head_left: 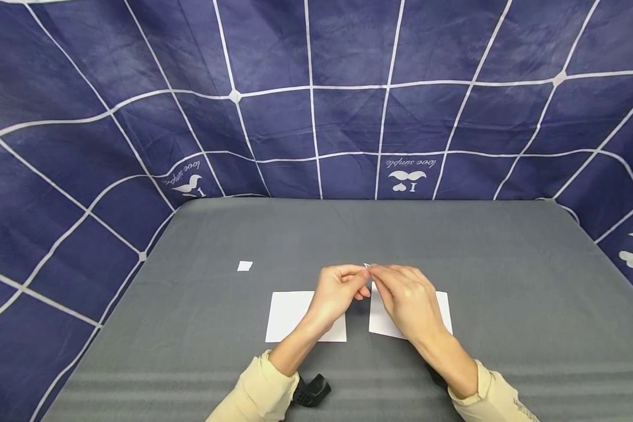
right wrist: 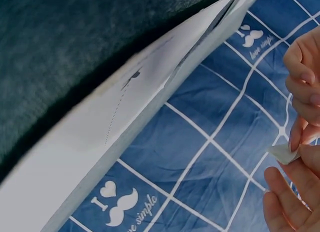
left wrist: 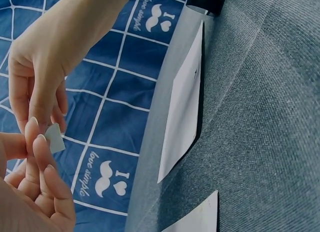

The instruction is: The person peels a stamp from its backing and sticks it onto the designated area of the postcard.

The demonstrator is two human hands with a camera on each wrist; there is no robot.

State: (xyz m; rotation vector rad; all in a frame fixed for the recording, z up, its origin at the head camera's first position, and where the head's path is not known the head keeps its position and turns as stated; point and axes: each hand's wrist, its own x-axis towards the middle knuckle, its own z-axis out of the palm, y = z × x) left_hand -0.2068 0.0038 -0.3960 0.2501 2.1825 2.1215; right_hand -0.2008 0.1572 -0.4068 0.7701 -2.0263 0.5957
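Fingertips meet over the middle of the table, where my left hand (head_left: 331, 298) and right hand (head_left: 408, 299) both pinch a small pale piece of paper or film (left wrist: 56, 138). It is mostly covered by the fingers in the head view, with only a pointed tip showing. From the right wrist, the piece (right wrist: 283, 153) looks bent, and its exact kind is unclear. Below the left hand lies a white card (head_left: 287, 313). A second white card (head_left: 382, 319) lies partly hidden under the right hand.
A small white square (head_left: 245, 266) lies on the grey tabletop (head_left: 206, 234), farther back and to the left. A blue curtain with white grid lines (head_left: 348, 123) surrounds the table's back and sides. A black wrist device (head_left: 312, 391) is by the left sleeve.
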